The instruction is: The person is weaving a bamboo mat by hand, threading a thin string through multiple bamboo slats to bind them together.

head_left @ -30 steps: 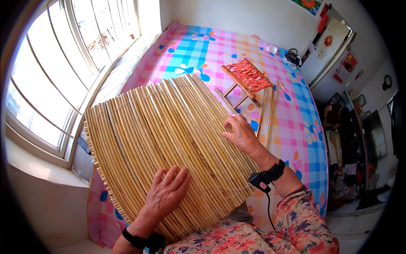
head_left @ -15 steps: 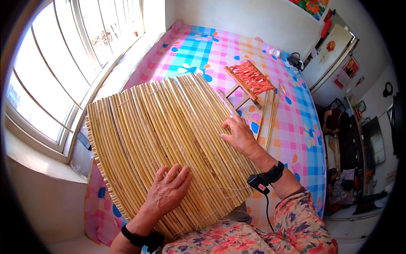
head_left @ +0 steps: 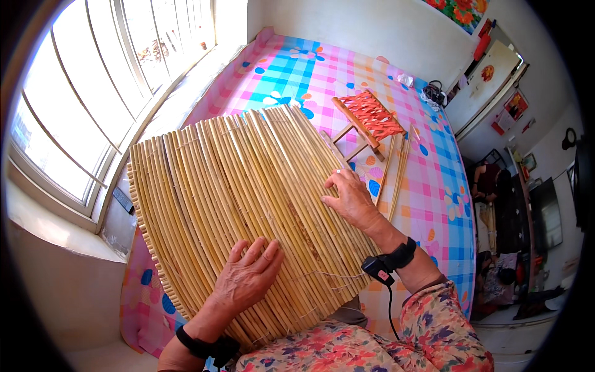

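A large mat of pale yellow stalks (head_left: 217, 186), tied side by side with thin string, lies across my lap and the bed. My left hand (head_left: 250, 273) rests palm down on its near middle part, fingers stretched out. At the mat's right edge lies my right hand (head_left: 348, 195), its thumb apart from the slightly bent fingers, touching the outermost stalks. Loose string (head_left: 328, 274) trails over the near right part of the mat, close to the black strap (head_left: 396, 257) on my right wrist.
A small folding stool (head_left: 369, 121) with a red woven seat lies beyond the mat. Several loose stalks (head_left: 398, 173) are beside it on the checkered bedsheet (head_left: 443, 186). A barred window (head_left: 80, 93) borders the left, with a remote control (head_left: 123, 201) by the sill. People (head_left: 489, 183) sit far right.
Both hands stay almost where they were on the mat. The left hand has shifted very slightly to the right, and the whole view has tilted a little.
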Demonstrator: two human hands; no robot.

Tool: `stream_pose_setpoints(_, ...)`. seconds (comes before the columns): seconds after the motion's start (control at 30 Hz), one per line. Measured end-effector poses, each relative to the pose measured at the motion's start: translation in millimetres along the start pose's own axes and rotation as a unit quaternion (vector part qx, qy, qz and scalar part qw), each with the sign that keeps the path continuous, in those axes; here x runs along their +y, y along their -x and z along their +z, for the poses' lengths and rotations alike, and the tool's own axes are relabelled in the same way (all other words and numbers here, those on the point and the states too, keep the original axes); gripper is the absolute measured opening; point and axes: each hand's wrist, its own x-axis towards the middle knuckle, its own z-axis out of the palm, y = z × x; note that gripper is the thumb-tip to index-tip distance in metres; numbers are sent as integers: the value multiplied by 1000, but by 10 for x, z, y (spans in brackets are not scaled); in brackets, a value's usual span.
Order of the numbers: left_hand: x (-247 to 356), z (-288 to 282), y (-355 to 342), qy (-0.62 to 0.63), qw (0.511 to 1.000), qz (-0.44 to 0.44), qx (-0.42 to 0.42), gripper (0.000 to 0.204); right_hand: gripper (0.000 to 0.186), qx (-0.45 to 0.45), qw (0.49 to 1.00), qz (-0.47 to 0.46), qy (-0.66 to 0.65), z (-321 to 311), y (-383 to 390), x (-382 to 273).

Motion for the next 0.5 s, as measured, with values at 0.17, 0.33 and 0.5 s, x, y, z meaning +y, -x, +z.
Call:
stream_pose_setpoints(0.17, 5, -1, -2, -3, 1000, -1, 4, 34, 31, -7, 1000, 6, 6, -11, -2, -34)
stream_pose_setpoints(0.33, -4, 20, 25, 8, 1000, -1, -24, 43, 32, -17, 999, 14, 23, -6, -2, -77)
stream_pose_setpoints(0.5, 4, -1, -1, 0, 1000, -1, 3, 32, 31, -10, 999, -8, 38, 0, 3, -95)
